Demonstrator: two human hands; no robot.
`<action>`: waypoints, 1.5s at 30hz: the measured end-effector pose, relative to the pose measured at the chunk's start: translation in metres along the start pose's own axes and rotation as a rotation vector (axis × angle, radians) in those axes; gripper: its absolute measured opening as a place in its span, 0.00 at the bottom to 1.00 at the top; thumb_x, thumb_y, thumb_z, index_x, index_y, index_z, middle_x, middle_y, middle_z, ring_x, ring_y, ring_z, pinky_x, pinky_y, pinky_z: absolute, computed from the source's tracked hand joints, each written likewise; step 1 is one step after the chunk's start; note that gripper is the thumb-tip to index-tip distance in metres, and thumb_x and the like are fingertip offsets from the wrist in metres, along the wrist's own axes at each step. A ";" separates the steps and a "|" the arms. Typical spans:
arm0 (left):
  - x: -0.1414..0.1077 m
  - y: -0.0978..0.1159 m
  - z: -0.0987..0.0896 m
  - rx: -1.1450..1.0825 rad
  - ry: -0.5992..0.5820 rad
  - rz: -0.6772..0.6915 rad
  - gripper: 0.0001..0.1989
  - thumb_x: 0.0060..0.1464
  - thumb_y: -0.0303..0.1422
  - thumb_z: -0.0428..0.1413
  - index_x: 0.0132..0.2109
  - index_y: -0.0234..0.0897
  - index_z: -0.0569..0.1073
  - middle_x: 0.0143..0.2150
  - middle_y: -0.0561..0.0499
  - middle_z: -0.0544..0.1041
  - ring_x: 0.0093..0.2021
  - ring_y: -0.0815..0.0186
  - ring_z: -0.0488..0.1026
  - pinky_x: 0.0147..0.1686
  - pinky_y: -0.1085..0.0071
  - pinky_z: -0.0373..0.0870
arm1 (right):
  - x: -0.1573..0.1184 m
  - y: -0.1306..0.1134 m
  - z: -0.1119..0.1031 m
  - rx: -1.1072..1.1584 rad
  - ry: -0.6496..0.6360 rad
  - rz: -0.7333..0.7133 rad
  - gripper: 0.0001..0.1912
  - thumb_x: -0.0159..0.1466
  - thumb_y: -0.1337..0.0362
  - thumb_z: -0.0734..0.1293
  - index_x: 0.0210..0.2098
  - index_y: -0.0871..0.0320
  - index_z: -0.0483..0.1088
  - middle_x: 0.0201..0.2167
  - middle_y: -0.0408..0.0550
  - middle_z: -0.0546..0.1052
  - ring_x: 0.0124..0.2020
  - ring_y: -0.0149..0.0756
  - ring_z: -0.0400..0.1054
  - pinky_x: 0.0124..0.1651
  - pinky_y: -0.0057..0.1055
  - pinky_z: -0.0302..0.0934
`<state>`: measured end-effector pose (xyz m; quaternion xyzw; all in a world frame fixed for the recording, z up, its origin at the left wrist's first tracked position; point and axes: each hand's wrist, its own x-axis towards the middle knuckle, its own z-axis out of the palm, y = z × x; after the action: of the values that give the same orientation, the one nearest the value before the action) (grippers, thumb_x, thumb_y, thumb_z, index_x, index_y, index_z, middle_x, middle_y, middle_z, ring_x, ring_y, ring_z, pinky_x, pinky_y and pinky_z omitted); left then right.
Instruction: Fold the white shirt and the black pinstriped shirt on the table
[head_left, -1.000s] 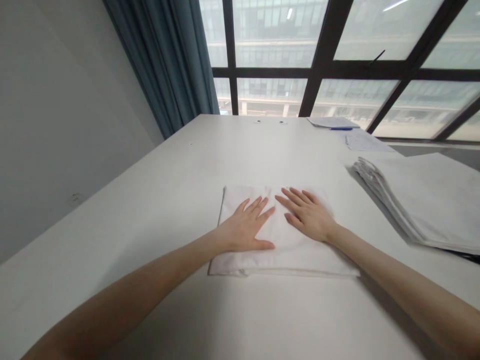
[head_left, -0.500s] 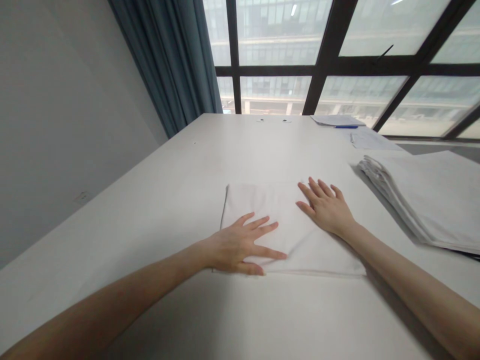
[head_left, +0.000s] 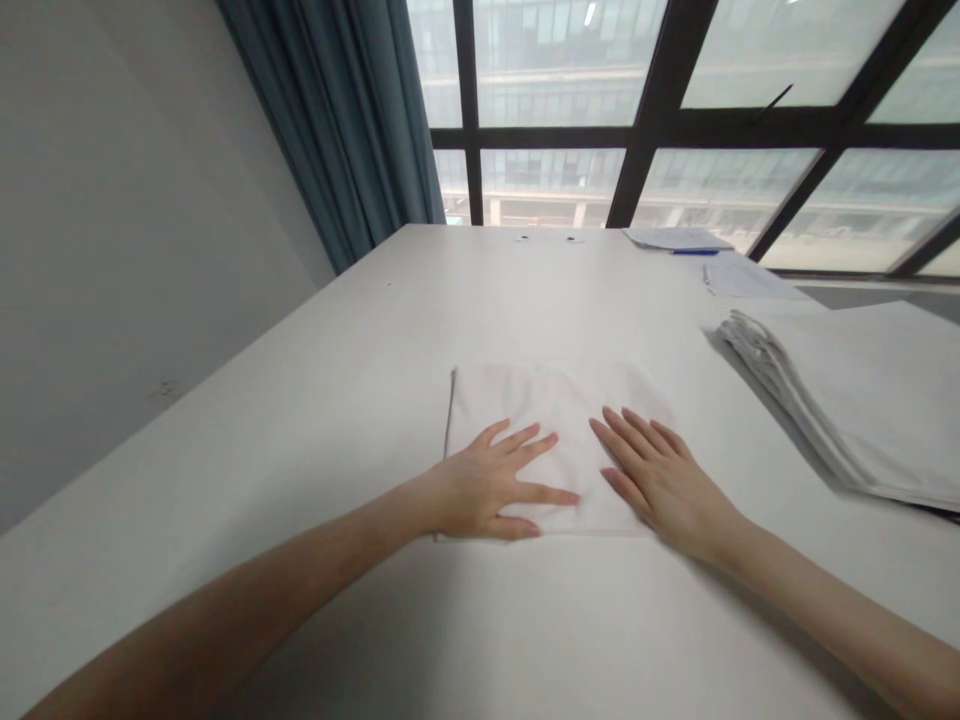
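Note:
A folded white cloth (head_left: pixel 525 390) lies flat on the white table (head_left: pixel 525 630) in front of me. My left hand (head_left: pixel 487 488) rests palm down on its left part with the fingers spread wide. On the right part of the cloth lies my right hand (head_left: pixel 664 478), flat, its fingers stretched out and its thumb a little apart. The right hand and forearm hide the cloth's lower right corner. Neither hand grips anything.
A stack of folded white cloths (head_left: pixel 877 390) sits at the table's right side. Papers (head_left: pixel 675 239) and a blue pen (head_left: pixel 695 252) lie at the far right, near the window. A blue curtain (head_left: pixel 352 130) hangs beyond the far left edge.
My right hand has slid towards me over the cloth, its fingers now closer together. The crease near the cloth's lower middle looks smoother. My left hand has barely moved.

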<state>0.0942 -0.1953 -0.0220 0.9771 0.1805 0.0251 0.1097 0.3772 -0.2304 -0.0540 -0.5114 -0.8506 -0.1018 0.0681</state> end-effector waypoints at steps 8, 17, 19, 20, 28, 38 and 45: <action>-0.003 -0.005 -0.001 -0.035 -0.021 0.056 0.24 0.64 0.50 0.46 0.66 0.62 0.59 0.74 0.46 0.40 0.71 0.41 0.43 0.63 0.39 0.42 | -0.012 0.015 -0.006 0.035 -0.046 -0.118 0.29 0.72 0.50 0.52 0.70 0.46 0.46 0.70 0.50 0.51 0.70 0.46 0.45 0.64 0.51 0.51; -0.011 -0.002 -0.003 -0.038 -0.015 0.031 0.23 0.64 0.49 0.48 0.64 0.61 0.61 0.74 0.49 0.44 0.71 0.46 0.46 0.64 0.43 0.44 | -0.035 0.023 -0.011 0.087 -0.059 -0.086 0.33 0.70 0.48 0.55 0.71 0.50 0.46 0.70 0.52 0.51 0.69 0.46 0.47 0.65 0.50 0.52; -0.013 -0.003 -0.001 -0.039 0.017 0.013 0.24 0.63 0.49 0.48 0.65 0.58 0.62 0.73 0.48 0.49 0.70 0.46 0.48 0.65 0.44 0.45 | -0.027 0.022 -0.021 0.095 -0.073 -0.088 0.30 0.69 0.48 0.56 0.67 0.52 0.56 0.67 0.55 0.60 0.67 0.48 0.54 0.63 0.49 0.54; -0.013 -0.003 0.000 -0.035 0.037 -0.007 0.25 0.64 0.48 0.47 0.65 0.56 0.61 0.72 0.47 0.51 0.70 0.47 0.48 0.65 0.45 0.45 | -0.019 0.022 -0.027 0.101 -0.085 -0.093 0.28 0.69 0.48 0.56 0.64 0.53 0.62 0.64 0.55 0.66 0.64 0.47 0.60 0.62 0.49 0.55; -0.013 -0.005 0.013 0.072 0.163 -0.271 0.34 0.62 0.44 0.50 0.70 0.37 0.50 0.71 0.41 0.52 0.71 0.52 0.45 0.67 0.49 0.44 | 0.068 0.006 -0.030 0.164 -0.013 -0.191 0.17 0.69 0.66 0.56 0.49 0.59 0.73 0.54 0.55 0.75 0.57 0.43 0.67 0.59 0.40 0.60; -0.012 -0.007 0.014 0.110 0.076 -0.250 0.43 0.57 0.60 0.47 0.69 0.37 0.54 0.72 0.36 0.49 0.71 0.45 0.43 0.65 0.44 0.41 | 0.094 -0.004 0.008 0.168 -0.092 -0.114 0.28 0.72 0.51 0.49 0.69 0.51 0.52 0.70 0.48 0.52 0.70 0.47 0.44 0.67 0.53 0.45; -0.015 -0.008 0.016 0.109 0.097 -0.238 0.44 0.57 0.62 0.43 0.69 0.37 0.55 0.72 0.36 0.49 0.71 0.46 0.44 0.65 0.45 0.40 | 0.079 0.042 0.012 0.077 -0.073 -0.044 0.31 0.71 0.47 0.49 0.70 0.50 0.48 0.69 0.48 0.56 0.69 0.42 0.48 0.68 0.50 0.43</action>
<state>0.0785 -0.1970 -0.0393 0.9510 0.3013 0.0492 0.0499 0.3771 -0.1410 -0.0441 -0.4929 -0.8668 -0.0517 0.0543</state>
